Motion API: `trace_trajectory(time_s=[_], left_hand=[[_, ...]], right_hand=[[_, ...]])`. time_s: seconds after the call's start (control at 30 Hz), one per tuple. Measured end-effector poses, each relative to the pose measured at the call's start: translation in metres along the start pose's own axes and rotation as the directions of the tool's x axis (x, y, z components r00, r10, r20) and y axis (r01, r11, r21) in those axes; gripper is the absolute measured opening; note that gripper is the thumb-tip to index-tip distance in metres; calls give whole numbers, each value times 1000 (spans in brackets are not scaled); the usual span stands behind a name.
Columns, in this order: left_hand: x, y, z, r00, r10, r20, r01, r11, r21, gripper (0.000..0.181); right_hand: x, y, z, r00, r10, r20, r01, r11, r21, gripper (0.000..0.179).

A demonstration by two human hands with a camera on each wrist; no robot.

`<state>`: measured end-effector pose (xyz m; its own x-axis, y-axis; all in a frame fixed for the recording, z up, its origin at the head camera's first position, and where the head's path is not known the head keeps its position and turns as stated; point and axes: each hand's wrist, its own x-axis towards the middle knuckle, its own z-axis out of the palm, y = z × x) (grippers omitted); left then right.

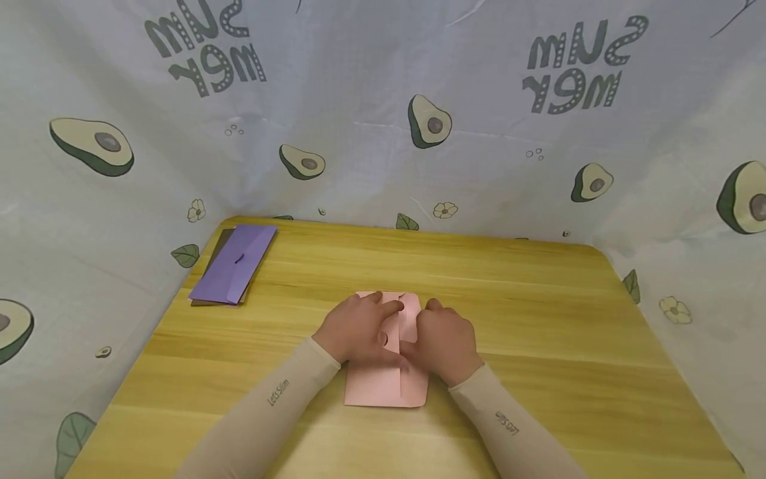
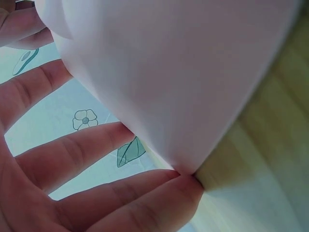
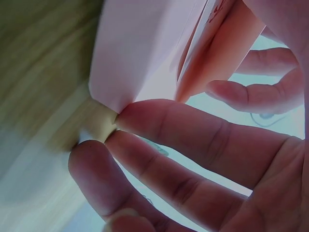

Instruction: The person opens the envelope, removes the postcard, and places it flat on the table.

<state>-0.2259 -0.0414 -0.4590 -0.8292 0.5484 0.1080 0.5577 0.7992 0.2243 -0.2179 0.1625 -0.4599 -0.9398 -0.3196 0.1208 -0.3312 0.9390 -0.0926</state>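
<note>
Where a white curtain (image 1: pixel 359 73) printed with avocados hangs behind a wooden table (image 1: pixel 520 293), the work centres on a pink envelope (image 1: pixel 374 389) lying near the middle of the tabletop. It looks to be partway through: a side flap (image 1: pixel 411 320) on the right shows beyond the straight edge of the front panel (image 1: pixel 390 382), so closing, if that is the aim, seems unfinished. Well apart, at the far left corner of the table, a purple envelope (image 1: pixel 242 247) lies on top of a brown envelope (image 1: pixel 223 239); whether these two are finished or waiting cannot be told.

The pink envelope is under and between the two hands, its near end uncovered towards the person. The left hand (image 1: pixel 362 332) lies over the front panel, fingers spread and unclenched; its wrist view shows fairly straight fingers touching the paper's edge, one fingertip at a corner. The right hand (image 1: pixel 445 342) covers part of the right edge, its thumb reaching in towards the panel; its wrist view shows a fingertip against a flap corner, but whether the paper is pinched there or merely touched I cannot tell.

Smallest of all, a rounded cut-out (image 1: pixel 385 339) shows in the panel, just beside the left hand.
</note>
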Motion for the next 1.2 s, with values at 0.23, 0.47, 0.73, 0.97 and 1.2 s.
trace_trajectory(time_s=[0.23,0.47,0.73,0.97,1.2], left_hand=[[2,1,-2,1000,11,-10,-10,1000,10,103],[4,3,-6,1000,25,-10,-25,1000,6,103],[-1,4,-3,1000,7,-5,-7,1000,-12,100],[-2,4,-2,1000,-1,-2,1,1000,-9,100],[-3,6,-3,1000,-19,6,19,1000,-20,96]], right_hand=[[-1,0,-4,1000,-5,-16,5,1000,3,41],[-1,1,-6,1000,4,-13,-4,1000,0,41],[-5,1,-3,1000,-7,-19,8,999,36,45],[-3,2,-3,1000,-5,1,5,996,90,42],[-2,5,-4,999,18,42,-24,989,144,44]])
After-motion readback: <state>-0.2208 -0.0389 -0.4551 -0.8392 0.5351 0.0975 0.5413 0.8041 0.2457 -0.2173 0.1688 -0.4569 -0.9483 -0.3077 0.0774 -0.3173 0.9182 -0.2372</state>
